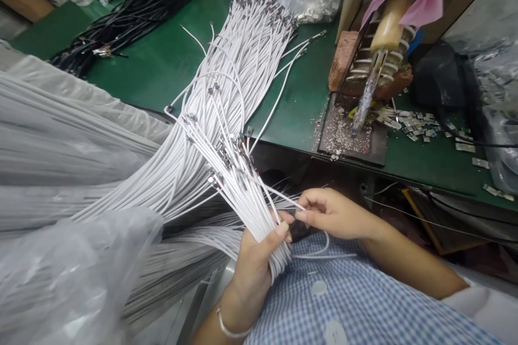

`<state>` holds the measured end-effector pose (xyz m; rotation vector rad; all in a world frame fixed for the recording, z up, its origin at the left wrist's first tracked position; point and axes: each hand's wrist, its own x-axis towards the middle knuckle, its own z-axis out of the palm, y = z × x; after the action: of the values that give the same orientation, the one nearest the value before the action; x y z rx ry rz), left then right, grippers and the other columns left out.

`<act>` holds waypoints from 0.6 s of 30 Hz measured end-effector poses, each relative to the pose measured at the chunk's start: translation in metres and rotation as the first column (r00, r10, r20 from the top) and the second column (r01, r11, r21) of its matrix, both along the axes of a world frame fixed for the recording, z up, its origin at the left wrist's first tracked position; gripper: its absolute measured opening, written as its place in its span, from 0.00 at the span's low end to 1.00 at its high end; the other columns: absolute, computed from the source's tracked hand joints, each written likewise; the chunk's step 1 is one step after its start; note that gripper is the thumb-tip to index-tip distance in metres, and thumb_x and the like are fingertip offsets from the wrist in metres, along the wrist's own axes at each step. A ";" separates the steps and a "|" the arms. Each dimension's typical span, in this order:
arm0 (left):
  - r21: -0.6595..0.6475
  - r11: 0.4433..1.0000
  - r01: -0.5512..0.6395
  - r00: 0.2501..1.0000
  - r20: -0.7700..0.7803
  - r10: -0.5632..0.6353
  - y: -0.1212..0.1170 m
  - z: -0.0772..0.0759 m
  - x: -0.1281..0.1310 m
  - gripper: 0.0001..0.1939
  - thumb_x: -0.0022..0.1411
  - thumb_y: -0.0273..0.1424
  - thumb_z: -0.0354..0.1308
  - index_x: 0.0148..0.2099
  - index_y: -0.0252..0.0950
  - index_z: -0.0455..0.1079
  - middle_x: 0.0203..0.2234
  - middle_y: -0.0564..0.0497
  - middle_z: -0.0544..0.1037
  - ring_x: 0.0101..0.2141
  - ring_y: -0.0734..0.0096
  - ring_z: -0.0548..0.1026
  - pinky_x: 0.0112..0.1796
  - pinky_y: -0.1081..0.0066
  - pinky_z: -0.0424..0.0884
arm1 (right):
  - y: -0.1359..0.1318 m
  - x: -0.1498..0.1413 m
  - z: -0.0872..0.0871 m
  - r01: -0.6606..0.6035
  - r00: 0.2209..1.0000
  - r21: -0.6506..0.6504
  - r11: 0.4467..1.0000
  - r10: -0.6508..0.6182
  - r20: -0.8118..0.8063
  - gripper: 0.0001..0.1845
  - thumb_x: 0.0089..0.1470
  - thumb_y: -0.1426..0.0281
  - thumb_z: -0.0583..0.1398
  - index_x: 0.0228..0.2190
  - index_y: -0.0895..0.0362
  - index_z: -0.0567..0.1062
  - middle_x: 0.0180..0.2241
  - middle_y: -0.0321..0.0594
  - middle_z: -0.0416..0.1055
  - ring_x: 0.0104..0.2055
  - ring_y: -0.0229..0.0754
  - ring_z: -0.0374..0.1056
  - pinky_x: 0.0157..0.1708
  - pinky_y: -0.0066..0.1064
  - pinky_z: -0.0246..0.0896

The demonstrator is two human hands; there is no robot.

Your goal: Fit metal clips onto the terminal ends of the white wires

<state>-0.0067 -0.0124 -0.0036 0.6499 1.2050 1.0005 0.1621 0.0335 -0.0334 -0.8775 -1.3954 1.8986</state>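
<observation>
My left hand [259, 259] is wrapped round a bundle of white cables [249, 205], whose small metal-tipped ends fan out up and to the left. My right hand [329, 213] pinches one single white cable [285, 197] between thumb and fingers, just right of the bundle. Its loose part loops below that hand over the checked apron. Behind the bundle, a large heap of white cables [251, 59] lies across the bench edge, its connector ends pointing away from me.
On the green bench [291, 113] a soldering iron [368, 94] leans in a coil stand above a solder-speckled plate [374, 145]. Loose metal connectors [416, 124] lie right of it. Black cables [133, 16] are at the back left; plastic sheeting [76, 275] hangs at the near left.
</observation>
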 end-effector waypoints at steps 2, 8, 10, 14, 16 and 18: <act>-0.005 1.000 0.023 1.000 0.005 -0.023 -0.001 0.008 0.000 0.04 0.54 0.28 0.60 0.34 0.34 0.73 0.22 0.53 0.70 0.24 0.77 0.67 0.29 0.76 0.64 | -0.006 0.000 0.007 -0.011 1.000 -0.011 1.000 0.011 -0.006 0.18 0.53 0.57 0.57 0.27 0.61 0.67 0.20 0.33 0.61 0.22 0.31 0.55 0.22 0.23 0.51; 0.020 0.999 0.029 1.000 0.000 -0.029 -0.006 0.016 -0.002 0.06 0.57 0.28 0.57 0.37 0.34 0.73 0.22 0.53 0.69 0.25 0.75 0.65 0.30 0.75 0.63 | -0.015 -0.004 0.020 0.036 0.999 0.011 0.999 -0.036 0.038 0.15 0.56 0.61 0.54 0.28 0.61 0.69 0.20 0.33 0.58 0.21 0.31 0.51 0.19 0.23 0.47; 0.023 0.999 0.022 1.000 0.015 -0.023 -0.007 0.016 -0.003 0.06 0.57 0.28 0.57 0.37 0.34 0.73 0.23 0.52 0.69 0.25 0.76 0.65 0.30 0.75 0.63 | -0.016 -0.003 0.022 0.053 0.997 0.041 0.998 -0.056 0.060 0.14 0.56 0.63 0.54 0.28 0.61 0.70 0.21 0.35 0.60 0.22 0.32 0.52 0.20 0.23 0.48; 0.005 0.999 0.035 0.999 0.028 -0.035 -0.007 0.016 -0.004 0.05 0.57 0.28 0.57 0.37 0.35 0.72 0.23 0.52 0.70 0.26 0.75 0.65 0.31 0.74 0.63 | -0.015 -0.001 0.024 0.060 0.995 0.046 0.997 -0.063 0.077 0.14 0.56 0.62 0.54 0.26 0.60 0.68 0.20 0.34 0.61 0.21 0.32 0.52 0.19 0.23 0.48; 0.003 0.999 0.037 0.999 0.036 -0.037 -0.006 0.016 -0.005 0.04 0.57 0.27 0.57 0.36 0.36 0.72 0.24 0.52 0.70 0.26 0.75 0.65 0.31 0.74 0.63 | -0.015 -0.001 0.025 0.056 0.996 0.034 0.998 -0.058 0.068 0.15 0.56 0.61 0.54 0.25 0.60 0.67 0.20 0.34 0.61 0.21 0.32 0.52 0.19 0.23 0.48; 0.007 0.999 0.043 0.998 0.042 -0.043 -0.005 0.016 -0.004 0.04 0.57 0.28 0.57 0.36 0.36 0.72 0.24 0.52 0.70 0.25 0.74 0.65 0.31 0.73 0.63 | -0.014 -0.001 0.025 0.055 0.997 0.023 0.998 -0.057 0.057 0.16 0.55 0.60 0.55 0.25 0.59 0.66 0.20 0.34 0.63 0.21 0.32 0.55 0.20 0.23 0.50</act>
<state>-0.0111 -0.0174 0.0126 0.6532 1.1470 0.9778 0.1609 0.0192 -0.0084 -0.9578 -1.4082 1.8263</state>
